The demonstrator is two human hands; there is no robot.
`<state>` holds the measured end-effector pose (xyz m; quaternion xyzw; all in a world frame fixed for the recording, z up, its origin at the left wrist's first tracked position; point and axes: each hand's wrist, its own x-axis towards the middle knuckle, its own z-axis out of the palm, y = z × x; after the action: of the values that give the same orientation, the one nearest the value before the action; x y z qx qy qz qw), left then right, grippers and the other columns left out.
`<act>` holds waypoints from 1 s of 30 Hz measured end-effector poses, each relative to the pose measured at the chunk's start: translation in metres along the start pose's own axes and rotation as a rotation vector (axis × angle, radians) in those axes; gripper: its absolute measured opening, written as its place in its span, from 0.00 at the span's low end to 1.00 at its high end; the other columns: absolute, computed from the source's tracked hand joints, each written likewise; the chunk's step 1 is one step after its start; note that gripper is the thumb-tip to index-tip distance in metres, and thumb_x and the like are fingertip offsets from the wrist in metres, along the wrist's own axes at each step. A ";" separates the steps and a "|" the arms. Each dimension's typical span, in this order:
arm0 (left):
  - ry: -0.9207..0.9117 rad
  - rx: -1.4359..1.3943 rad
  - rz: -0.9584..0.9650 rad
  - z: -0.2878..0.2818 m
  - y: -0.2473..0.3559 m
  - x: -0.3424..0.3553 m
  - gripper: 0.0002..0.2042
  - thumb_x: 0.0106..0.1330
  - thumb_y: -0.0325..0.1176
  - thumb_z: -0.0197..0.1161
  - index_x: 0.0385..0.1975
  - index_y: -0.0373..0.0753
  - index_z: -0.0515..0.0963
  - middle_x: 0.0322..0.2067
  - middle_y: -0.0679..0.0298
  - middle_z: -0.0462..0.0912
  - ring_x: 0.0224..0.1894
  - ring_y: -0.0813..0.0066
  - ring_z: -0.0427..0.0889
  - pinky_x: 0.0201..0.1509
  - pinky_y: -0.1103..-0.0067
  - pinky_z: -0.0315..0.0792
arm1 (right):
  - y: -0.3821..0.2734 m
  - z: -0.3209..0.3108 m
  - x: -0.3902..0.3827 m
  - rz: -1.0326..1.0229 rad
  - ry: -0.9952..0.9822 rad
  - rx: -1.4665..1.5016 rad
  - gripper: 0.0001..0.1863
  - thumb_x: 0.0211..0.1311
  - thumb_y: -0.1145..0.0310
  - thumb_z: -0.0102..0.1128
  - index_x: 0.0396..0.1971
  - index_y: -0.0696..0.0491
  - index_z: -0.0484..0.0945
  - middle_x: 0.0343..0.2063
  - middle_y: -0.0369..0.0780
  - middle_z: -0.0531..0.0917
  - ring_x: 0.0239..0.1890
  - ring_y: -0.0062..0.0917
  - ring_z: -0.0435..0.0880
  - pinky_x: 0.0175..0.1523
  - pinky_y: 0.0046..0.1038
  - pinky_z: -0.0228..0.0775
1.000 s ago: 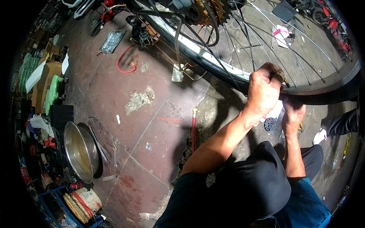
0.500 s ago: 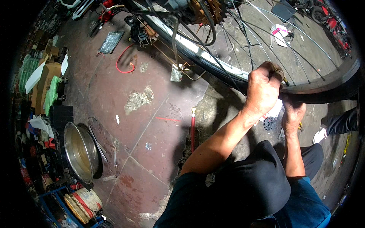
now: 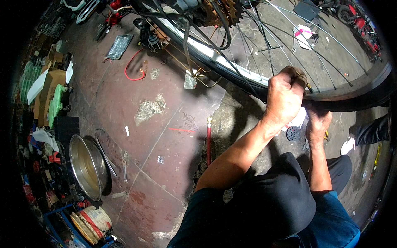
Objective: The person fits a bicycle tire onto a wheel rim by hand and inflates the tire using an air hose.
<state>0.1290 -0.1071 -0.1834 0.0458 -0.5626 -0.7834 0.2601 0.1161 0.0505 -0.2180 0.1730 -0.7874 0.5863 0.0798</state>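
Note:
A bicycle wheel (image 3: 257, 77) with a black tyre, a pale rim and thin spokes spans the top right. My left hand (image 3: 285, 93) is closed over the inner side of its rim, fingers curled down. A small yellow-and-dark piece (image 3: 309, 87) shows beside those fingertips; what it is I cannot tell. Just under the same stretch of wheel, my right hand (image 3: 319, 127) presses up against the tyre (image 3: 347, 105) with bent fingers, their tips partly hidden by it. Rusty rear sprockets (image 3: 221, 14) sit at the wheel's hub.
A red hose (image 3: 209, 142) with a brass end lies left of my arm. Farther left are a metal basin (image 3: 87, 167), a spanner (image 3: 125, 170) and a white bucket (image 3: 93, 223). A black round part (image 3: 292, 133) lies under my hands. Another person's shoe (image 3: 348, 146) is at right.
The view has shifted very slightly. Both hands keep nearly the same place on the wheel, with only a tiny movement of the left fingers.

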 end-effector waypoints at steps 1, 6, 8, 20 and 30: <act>0.001 0.000 0.000 0.000 -0.001 0.000 0.03 0.52 0.24 0.52 0.23 0.31 0.73 0.19 0.52 0.76 0.22 0.62 0.76 0.29 0.73 0.69 | 0.000 0.000 0.000 0.004 0.004 0.019 0.19 0.51 0.72 0.63 0.42 0.61 0.71 0.37 0.40 0.78 0.40 0.24 0.76 0.49 0.25 0.66; -0.004 -0.079 -0.076 0.002 -0.001 -0.001 0.03 0.52 0.23 0.53 0.23 0.31 0.73 0.18 0.54 0.76 0.22 0.65 0.76 0.28 0.74 0.68 | -0.001 -0.001 -0.001 0.024 0.016 0.000 0.18 0.51 0.72 0.63 0.41 0.61 0.71 0.36 0.40 0.78 0.39 0.24 0.76 0.49 0.24 0.67; -0.017 -0.080 -0.083 0.000 -0.003 -0.001 0.02 0.54 0.23 0.54 0.24 0.32 0.73 0.19 0.59 0.75 0.22 0.74 0.75 0.27 0.78 0.68 | 0.002 0.000 0.000 0.032 0.026 0.006 0.17 0.51 0.73 0.63 0.41 0.61 0.71 0.36 0.40 0.78 0.39 0.23 0.76 0.48 0.24 0.67; -0.001 0.088 0.155 0.003 -0.002 0.001 0.03 0.52 0.23 0.53 0.22 0.31 0.73 0.18 0.54 0.76 0.21 0.65 0.76 0.27 0.74 0.68 | -0.003 -0.003 0.002 0.000 0.024 -0.035 0.17 0.51 0.71 0.63 0.40 0.61 0.72 0.35 0.40 0.79 0.37 0.24 0.77 0.46 0.25 0.68; -0.020 0.029 0.015 0.002 0.006 0.001 0.03 0.52 0.24 0.53 0.23 0.31 0.73 0.18 0.54 0.76 0.22 0.66 0.76 0.29 0.75 0.69 | -0.009 -0.006 0.003 0.001 0.004 -0.083 0.17 0.52 0.72 0.61 0.41 0.62 0.72 0.35 0.41 0.79 0.38 0.24 0.77 0.48 0.26 0.68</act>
<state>0.1297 -0.1065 -0.1772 0.0374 -0.5766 -0.7738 0.2594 0.1163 0.0529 -0.2073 0.1678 -0.8111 0.5533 0.0881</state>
